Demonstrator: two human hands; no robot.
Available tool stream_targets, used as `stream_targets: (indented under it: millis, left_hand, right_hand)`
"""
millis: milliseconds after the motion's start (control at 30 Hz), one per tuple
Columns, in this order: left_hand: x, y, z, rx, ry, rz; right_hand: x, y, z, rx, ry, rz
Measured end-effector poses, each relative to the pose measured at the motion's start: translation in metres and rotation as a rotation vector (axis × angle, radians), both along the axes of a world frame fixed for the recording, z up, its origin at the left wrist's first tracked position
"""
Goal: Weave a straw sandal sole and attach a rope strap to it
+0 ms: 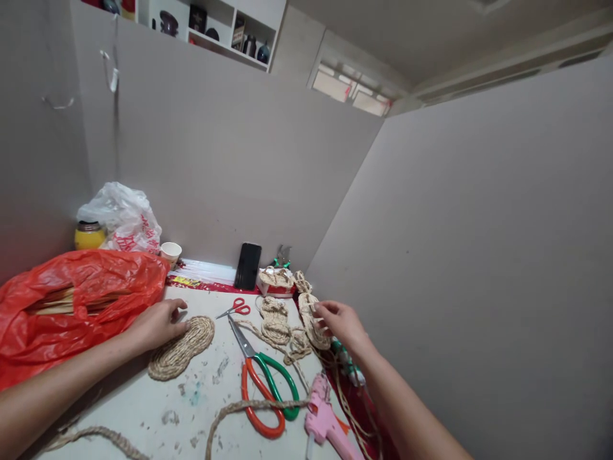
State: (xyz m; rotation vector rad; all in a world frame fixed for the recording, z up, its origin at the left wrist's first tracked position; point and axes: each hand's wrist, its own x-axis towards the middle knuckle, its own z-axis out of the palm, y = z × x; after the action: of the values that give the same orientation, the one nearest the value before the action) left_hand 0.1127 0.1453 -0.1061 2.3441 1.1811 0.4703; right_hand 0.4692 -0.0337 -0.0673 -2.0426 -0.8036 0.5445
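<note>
- Head view; clock centre = big scissors (254, 356), 12 = away from wearer.
- Brown sole (179, 352): woven, flat on bench (223, 345), at 10 o'clock.
- Left grip (165, 324) at the upper edge of brown sole. Thumb and fingers spread, loosely bent, nothing pinched. Thumb seems to rest on the weave; firm contact can't be confirmed.
- Pale sole (310, 326): at 1 to 2 o'clock, by the bench's right edge, partly hidden by fingers.
- Right grip (343, 327) over pale sole, fingers bent. Can't tell if they pinch it or just sit on it.
- Step, my read: picking or placing at pale sole with the right, brown sole parked by the left. One frame won't say which.
- Next move, if a lift: needs thumb and fingers set on opposite edges of pale sole, clear of the woven bit (275, 321) just beside it.
- If a release: needs fingers fully off the weave so nothing drags.
- Left only needs light pressure; brown sole looks stable flat.
- Watch: glue gun (323, 415) at 4 o'clock, near the right forearm. Braid (232, 407) crosses the big scissors' handles at 6, could snag.
- Small scissors (233, 310) at 11, well apart from the right grip.
</note>
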Motion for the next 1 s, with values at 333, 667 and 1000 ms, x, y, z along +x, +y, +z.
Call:
stream_targets:
  millis: [333, 667, 1000]
  left_hand:
    - [0.003, -0.003, 0.005, -0.033, 0.020, -0.012]
    - [0.003, 0.002, 0.000, -0.197, -0.014, -0.060]
    - [0.004, -0.008, 0.008, -0.294, -0.092, -0.041]
  right_hand:
    - [-0.045, -0.015, 0.009, 0.055, -0.068, 0.237]
    - [-0.137, -0.037, 0.006, -0.098, -0.485, 0.803]
    - [-0.136, -0.050, -0.013, -0.364, -0.837, 0.862]
